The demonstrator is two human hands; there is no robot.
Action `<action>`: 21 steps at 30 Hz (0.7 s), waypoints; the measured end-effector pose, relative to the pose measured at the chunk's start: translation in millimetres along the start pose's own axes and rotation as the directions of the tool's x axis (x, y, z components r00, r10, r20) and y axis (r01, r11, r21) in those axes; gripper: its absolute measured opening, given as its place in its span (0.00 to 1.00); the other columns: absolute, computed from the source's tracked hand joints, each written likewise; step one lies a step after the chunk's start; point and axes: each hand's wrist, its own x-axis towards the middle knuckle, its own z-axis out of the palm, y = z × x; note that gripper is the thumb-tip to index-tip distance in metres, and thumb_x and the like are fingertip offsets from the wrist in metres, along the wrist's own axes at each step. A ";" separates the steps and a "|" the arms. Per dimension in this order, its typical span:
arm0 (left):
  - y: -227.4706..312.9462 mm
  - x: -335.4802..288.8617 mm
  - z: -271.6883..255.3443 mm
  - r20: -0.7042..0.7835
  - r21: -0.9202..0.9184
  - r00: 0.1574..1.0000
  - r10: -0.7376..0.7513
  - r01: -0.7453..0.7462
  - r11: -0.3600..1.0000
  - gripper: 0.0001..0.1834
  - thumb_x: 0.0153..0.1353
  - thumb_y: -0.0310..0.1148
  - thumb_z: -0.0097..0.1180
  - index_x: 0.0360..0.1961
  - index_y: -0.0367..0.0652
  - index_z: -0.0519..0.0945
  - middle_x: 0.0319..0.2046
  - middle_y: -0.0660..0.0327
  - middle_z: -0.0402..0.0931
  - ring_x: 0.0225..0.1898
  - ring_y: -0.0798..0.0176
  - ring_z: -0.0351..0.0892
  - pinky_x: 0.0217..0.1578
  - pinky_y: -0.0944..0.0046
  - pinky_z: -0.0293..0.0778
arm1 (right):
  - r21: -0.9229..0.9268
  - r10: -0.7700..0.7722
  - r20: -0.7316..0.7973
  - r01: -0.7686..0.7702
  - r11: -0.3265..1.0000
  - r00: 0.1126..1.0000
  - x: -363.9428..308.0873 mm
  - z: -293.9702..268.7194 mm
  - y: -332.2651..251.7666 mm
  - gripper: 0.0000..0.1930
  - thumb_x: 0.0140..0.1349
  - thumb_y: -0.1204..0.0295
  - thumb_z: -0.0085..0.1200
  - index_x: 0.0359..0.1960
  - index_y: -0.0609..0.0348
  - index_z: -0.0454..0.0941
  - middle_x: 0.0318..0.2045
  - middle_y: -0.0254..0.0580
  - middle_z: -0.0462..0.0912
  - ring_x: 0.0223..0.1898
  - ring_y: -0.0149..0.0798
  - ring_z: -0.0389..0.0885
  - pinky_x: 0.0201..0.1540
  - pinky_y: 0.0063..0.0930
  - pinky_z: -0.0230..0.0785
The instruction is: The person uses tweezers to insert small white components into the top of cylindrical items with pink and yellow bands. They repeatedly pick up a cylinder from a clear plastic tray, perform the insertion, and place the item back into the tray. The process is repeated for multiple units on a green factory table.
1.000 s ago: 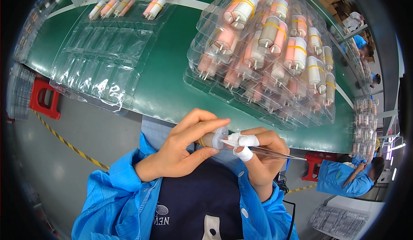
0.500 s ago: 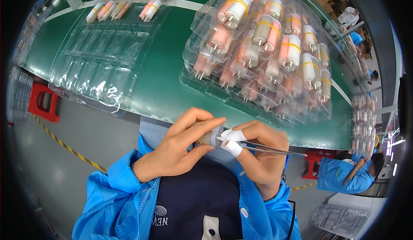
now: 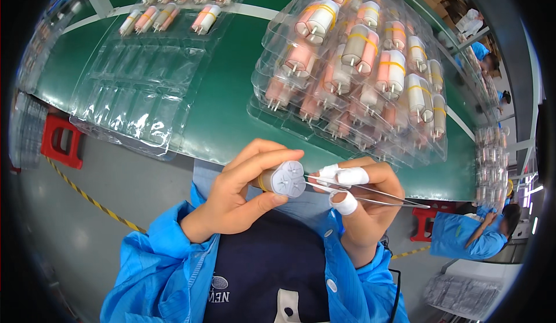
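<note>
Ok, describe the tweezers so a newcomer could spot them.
Find the long green worktable, then go to its near edge, where the person's right hand wears white finger wraps. It holds slender silvery metal tweezers, tips toward a pale grey three-lobed end piece. Unlike that chunky piece, they are thin, shiny and two-pronged.

Gripping between thumb (image 3: 262, 205) and fingers (image 3: 262, 164) of the left hand (image 3: 237, 193); pinching with white-wrapped thumb (image 3: 345, 204) and two white-wrapped fingers (image 3: 352, 176) of the right hand (image 3: 366, 198), just right of it.
</note>
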 end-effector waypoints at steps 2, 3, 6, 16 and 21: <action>-3.1 -1.9 2.5 -0.003 -0.018 1.000 -0.004 0.004 1.000 0.26 0.55 0.27 0.60 0.56 0.36 0.73 0.47 0.54 0.70 0.47 0.60 0.72 0.49 0.64 0.68 | -0.018 -0.004 0.004 0.004 1.000 1.000 0.1 3.3 -0.3 0.12 0.51 0.86 0.60 0.38 0.71 0.76 0.37 0.57 0.81 0.35 0.40 0.84 0.37 0.28 0.79; -3.5 -2.2 1.8 0.021 -0.008 1.000 0.000 0.000 1.000 0.26 0.56 0.27 0.59 0.57 0.33 0.71 0.48 0.52 0.69 0.48 0.59 0.72 0.49 0.63 0.68 | -0.027 -0.006 0.007 0.007 1.000 1.000 0.1 4.1 -0.1 0.12 0.51 0.86 0.60 0.38 0.71 0.76 0.37 0.57 0.81 0.35 0.39 0.84 0.38 0.28 0.78; -5.0 -1.9 -0.4 0.063 0.026 0.998 0.021 -0.023 0.999 0.27 0.57 0.28 0.58 0.57 0.27 0.69 0.49 0.49 0.67 0.49 0.58 0.71 0.49 0.63 0.68 | -0.124 -0.048 0.032 0.052 0.991 0.998 -0.9 2.7 4.4 0.11 0.52 0.86 0.60 0.38 0.71 0.77 0.37 0.55 0.81 0.36 0.38 0.84 0.38 0.26 0.78; -4.6 -3.6 2.0 0.011 0.160 0.998 0.055 -0.056 0.986 0.26 0.57 0.32 0.62 0.54 0.29 0.73 0.47 0.51 0.69 0.44 0.63 0.71 0.41 0.69 0.68 | -0.258 -0.010 0.027 0.017 0.966 1.000 0.9 3.1 5.6 0.09 0.51 0.84 0.62 0.35 0.68 0.79 0.33 0.51 0.83 0.34 0.36 0.83 0.36 0.25 0.76; -5.3 -3.2 2.0 0.018 0.211 0.997 0.076 -0.078 0.974 0.26 0.55 0.29 0.62 0.55 0.31 0.74 0.46 0.52 0.69 0.44 0.61 0.72 0.42 0.66 0.69 | -0.268 0.013 0.020 -0.007 0.963 1.000 1.3 2.8 5.8 0.09 0.51 0.83 0.62 0.34 0.68 0.79 0.33 0.51 0.83 0.34 0.36 0.83 0.35 0.24 0.76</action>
